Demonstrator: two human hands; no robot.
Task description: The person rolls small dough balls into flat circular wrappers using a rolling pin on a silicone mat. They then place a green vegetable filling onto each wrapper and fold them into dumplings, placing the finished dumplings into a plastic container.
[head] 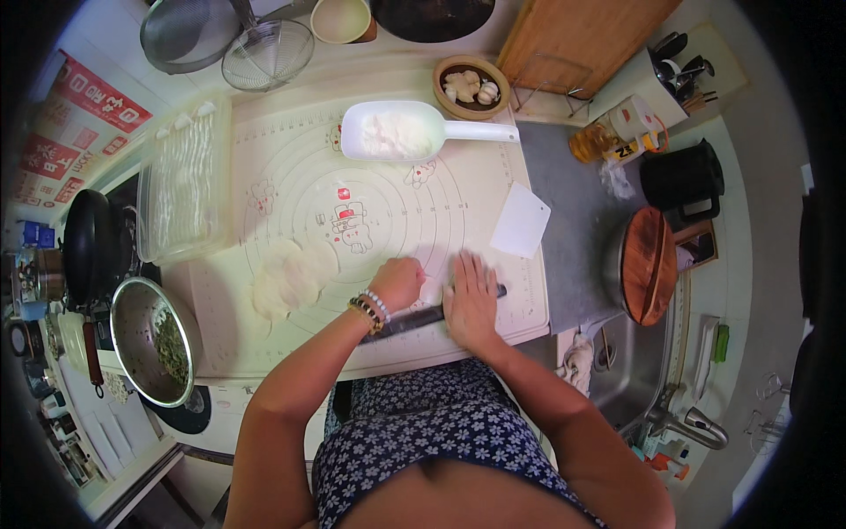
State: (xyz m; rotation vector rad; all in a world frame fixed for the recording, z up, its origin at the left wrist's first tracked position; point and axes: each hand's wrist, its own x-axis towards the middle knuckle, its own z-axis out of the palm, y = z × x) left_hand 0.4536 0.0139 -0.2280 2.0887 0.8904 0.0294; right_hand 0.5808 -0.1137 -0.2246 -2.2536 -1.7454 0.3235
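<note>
My right hand (472, 305) lies flat across a dark rolling pin (411, 322), palm down and fingers stretched forward. The pin slants over the front of the white pastry mat (396, 218). My left hand (396, 283), with beaded bracelets at the wrist, is curled beside a small white dough round (431, 291). Its fingertips are at the dough's edge, but their hold is hidden. Overlapping thin dough wrappers (294, 278) lie to the left on the mat. Farther back rests a white scoop (394, 131) with flour in it, and at the right a white dough scraper (521, 220).
A clear plastic box (185, 178) with white contents stands at the back left. Near the left edge sits a steel bowl (135, 337) with green filling. A clay dish (471, 86) holds ginger and garlic. Off to the right are a wooden-lidded pot (649, 266) and a sink (634, 370).
</note>
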